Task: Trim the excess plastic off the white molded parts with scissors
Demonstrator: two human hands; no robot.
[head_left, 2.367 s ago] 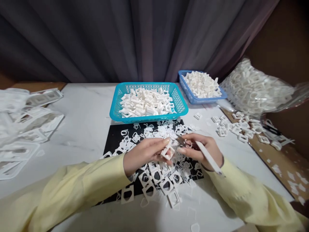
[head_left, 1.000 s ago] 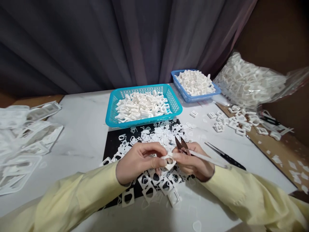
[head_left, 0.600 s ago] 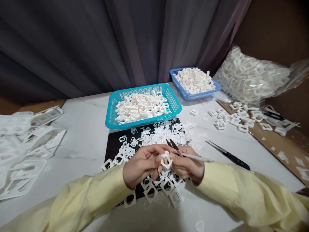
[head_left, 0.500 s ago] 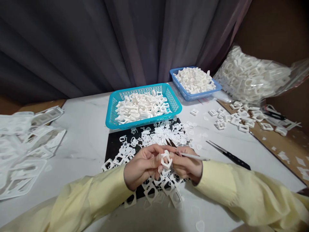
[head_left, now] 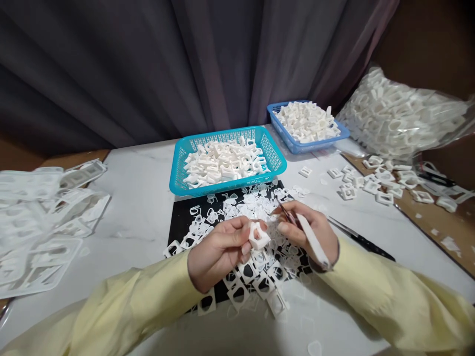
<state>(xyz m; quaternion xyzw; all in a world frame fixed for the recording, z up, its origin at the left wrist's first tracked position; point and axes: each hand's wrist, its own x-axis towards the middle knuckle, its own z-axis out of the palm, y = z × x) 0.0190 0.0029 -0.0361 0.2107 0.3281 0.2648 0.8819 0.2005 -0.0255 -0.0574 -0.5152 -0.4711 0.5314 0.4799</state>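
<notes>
My left hand [head_left: 218,249] pinches a small white foam piece [head_left: 259,236] with an opening in it, above a black mat [head_left: 181,210]. To its right, my right hand [head_left: 311,230] is closed around a tool with a white wrapped handle [head_left: 311,240] and dark pointed metal tips, which look like tweezers or scissors. The tips point up and left, apart from the foam piece. White scraps [head_left: 247,205] and square offcuts with holes [head_left: 237,294] lie under and around both hands.
Behind the mat stands a teal basket [head_left: 172,173] of white pieces; a blue basket [head_left: 315,147] and a bulging clear bag [head_left: 404,116] are farther right. Long tweezers [head_left: 365,241] lie at right. Foam sheets [head_left: 33,217] are piled at left.
My right hand has moved right, away from the foam piece, and the tool in it has turned steeper. My left hand still holds the piece, now turned. The view has shifted slightly.
</notes>
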